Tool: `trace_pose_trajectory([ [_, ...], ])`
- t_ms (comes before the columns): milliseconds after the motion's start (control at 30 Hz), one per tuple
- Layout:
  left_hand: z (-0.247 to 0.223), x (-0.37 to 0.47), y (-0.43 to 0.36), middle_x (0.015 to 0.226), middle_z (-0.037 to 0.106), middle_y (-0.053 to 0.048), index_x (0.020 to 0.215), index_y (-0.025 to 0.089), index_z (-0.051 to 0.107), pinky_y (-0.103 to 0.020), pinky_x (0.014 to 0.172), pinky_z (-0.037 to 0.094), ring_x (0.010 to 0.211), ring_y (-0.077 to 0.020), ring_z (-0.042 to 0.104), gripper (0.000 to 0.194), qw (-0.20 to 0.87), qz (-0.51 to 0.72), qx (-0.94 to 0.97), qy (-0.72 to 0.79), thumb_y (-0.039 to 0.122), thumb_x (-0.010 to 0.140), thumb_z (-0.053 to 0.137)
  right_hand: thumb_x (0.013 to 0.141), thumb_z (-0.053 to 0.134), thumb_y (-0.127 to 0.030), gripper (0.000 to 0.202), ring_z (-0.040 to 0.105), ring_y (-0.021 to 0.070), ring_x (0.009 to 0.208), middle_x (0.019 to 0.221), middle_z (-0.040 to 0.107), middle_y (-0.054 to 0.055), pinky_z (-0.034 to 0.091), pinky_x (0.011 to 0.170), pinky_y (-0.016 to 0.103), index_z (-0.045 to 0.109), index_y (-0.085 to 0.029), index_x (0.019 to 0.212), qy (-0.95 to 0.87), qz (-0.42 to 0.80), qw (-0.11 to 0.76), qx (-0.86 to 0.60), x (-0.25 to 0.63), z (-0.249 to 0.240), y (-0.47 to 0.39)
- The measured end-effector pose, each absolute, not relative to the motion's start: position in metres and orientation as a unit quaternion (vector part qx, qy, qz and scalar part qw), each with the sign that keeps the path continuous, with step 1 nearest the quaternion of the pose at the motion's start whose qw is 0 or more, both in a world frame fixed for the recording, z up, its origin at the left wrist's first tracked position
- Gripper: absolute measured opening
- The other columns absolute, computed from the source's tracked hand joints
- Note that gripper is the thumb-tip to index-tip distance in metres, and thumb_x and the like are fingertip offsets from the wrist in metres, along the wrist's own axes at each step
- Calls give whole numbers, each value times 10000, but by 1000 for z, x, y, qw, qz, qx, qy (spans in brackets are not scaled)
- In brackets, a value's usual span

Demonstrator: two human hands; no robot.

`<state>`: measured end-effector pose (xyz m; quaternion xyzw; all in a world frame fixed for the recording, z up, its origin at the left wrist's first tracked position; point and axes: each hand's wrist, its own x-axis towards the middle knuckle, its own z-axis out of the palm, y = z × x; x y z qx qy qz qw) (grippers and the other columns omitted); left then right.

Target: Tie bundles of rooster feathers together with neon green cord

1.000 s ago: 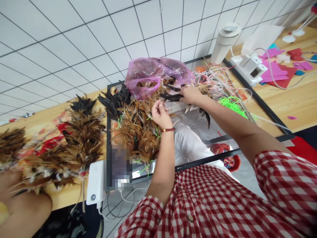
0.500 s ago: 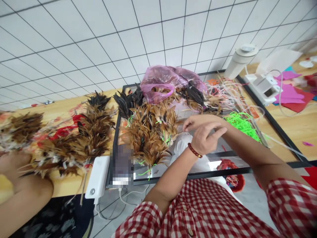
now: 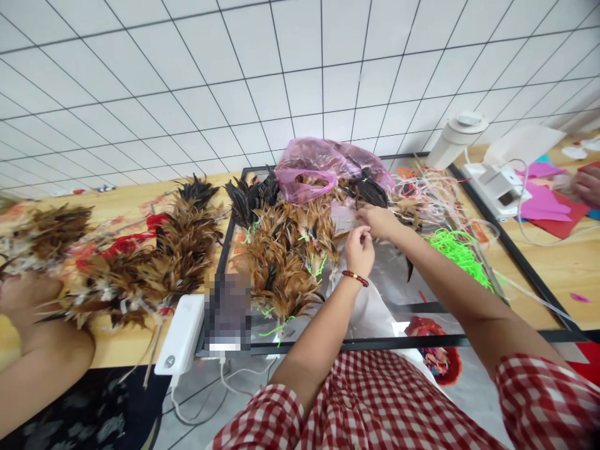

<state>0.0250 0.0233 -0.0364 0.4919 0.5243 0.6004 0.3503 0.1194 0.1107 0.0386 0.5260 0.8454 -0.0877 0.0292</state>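
My left hand, with a dark red beaded bracelet on its wrist, is raised over the glass-topped frame with curled fingers. Just beyond it, my right hand has its fingertips pressed together, close to the left fingertips. Whatever either hand may hold is too small or hidden to make out. To their left lie bunches of brown feathers, some bound with green ties. A pink plastic bag of feathers and a black feather bunch lie behind my hands. A dark feather tip shows below my right forearm.
Green strings lie right of my right forearm, with pale strings behind. A power bank and a blurred-out device with cables sit front left. A co-worker's arm rests by more feathers. Another hand is far right.
Both hands have moved to the fingertips-close position, the left turning upward and its spread fingers curling in. A dark feather tip now shows below my right forearm. The view has shifted slightly.
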Motion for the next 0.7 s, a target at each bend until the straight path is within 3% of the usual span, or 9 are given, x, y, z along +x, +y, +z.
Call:
trace_pose_trajectory([
  [133, -30, 16, 32, 916, 733, -56, 935, 182, 726, -310, 858, 533, 830, -155, 661, 161, 425, 608, 383, 551, 96, 835, 635, 955, 489, -184, 260, 713, 288, 1027, 1194, 720, 206, 489, 809, 342, 719, -126, 1060, 829, -107, -45, 547, 120, 34, 100],
  [300, -15, 10, 35, 811, 724, -22, 909, 171, 742, -255, 683, 508, 675, -120, 621, 76, 515, 625, 251, 530, 174, 843, 706, 934, 528, -297, 152, 640, 191, 726, 829, 724, 62, 481, 694, 295, 636, -189, 934, 758, -302, -221, 534, 131, 30, 81],
  [433, -14, 10, 37, 885, 761, -40, 853, 165, 784, -246, 709, 501, 747, -121, 640, 105, 519, 655, 255, 486, 241, 785, 806, 893, 534, -308, 129, 629, 175, 705, 766, 703, 30, 474, 670, 275, 595, -209, 837, 733, -372, -267, 503, 133, 18, 64],
  [533, -16, 9, 38, 820, 755, -29, 757, 161, 759, -219, 669, 468, 716, -103, 625, 132, 518, 675, 234, 470, 276, 771, 822, 873, 556, -296, 145, 609, 175, 661, 718, 694, 21, 450, 651, 276, 659, -194, 868, 741, -327, -255, 527, 148, 15, 64],
  [700, -9, 7, 38, 626, 668, 33, 781, 164, 724, -197, 560, 378, 534, -60, 513, 194, 530, 684, 183, 466, 338, 804, 806, 881, 576, -262, 222, 641, 210, 713, 797, 748, 61, 438, 678, 303, 763, -178, 967, 727, -156, -204, 637, 188, 31, 72],
])
